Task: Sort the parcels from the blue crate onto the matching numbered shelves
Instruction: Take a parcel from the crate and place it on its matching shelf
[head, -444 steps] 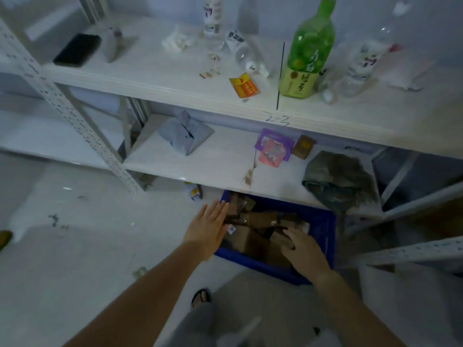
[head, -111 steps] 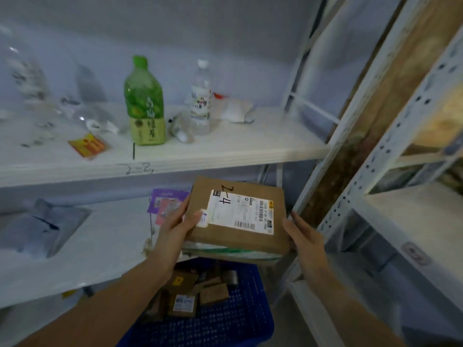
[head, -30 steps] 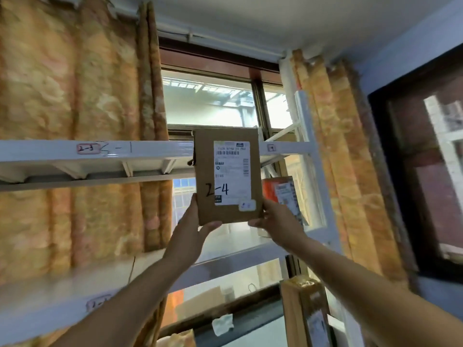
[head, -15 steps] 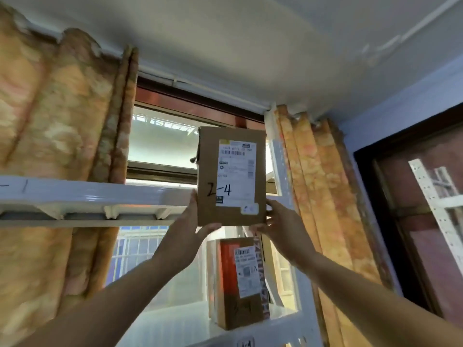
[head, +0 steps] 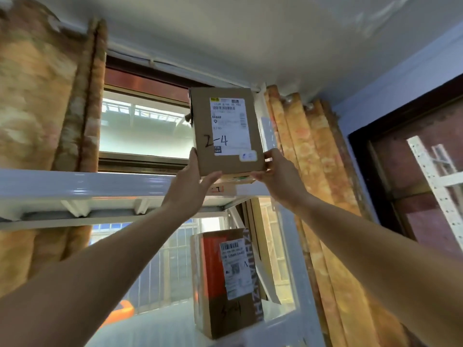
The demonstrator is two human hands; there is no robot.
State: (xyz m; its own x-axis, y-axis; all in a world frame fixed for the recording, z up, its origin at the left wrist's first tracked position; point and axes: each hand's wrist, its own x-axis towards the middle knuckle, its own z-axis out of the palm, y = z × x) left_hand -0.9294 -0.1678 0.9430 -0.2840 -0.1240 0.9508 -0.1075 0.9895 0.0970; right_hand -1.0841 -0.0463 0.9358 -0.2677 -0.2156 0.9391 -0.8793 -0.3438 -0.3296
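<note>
A: How many parcels?
B: Two: a flat brown cardboard parcel marked 2-4 [head: 226,131] and an orange-and-brown cardboard box [head: 225,281].
A: Shelves?
B: Two: the upper white metal shelf [head: 75,184] and the lower white metal shelf [head: 160,326].
A: Hands?
B: Two: left hand [head: 190,186], right hand [head: 278,176].
A: Curtains?
B: Two: left orange patterned curtain [head: 37,96], right orange patterned curtain [head: 313,171].

Overhead, left grip [head: 191,186] and right grip [head: 278,177] clasped.

Above the top shelf [head: 75,184] the room up to the ceiling [head: 250,33] lies open left of the parcel [head: 225,131], the post [head: 269,128] stands close on its right, and a box [head: 225,279] fills the right end of the lower shelf [head: 150,329].
</note>
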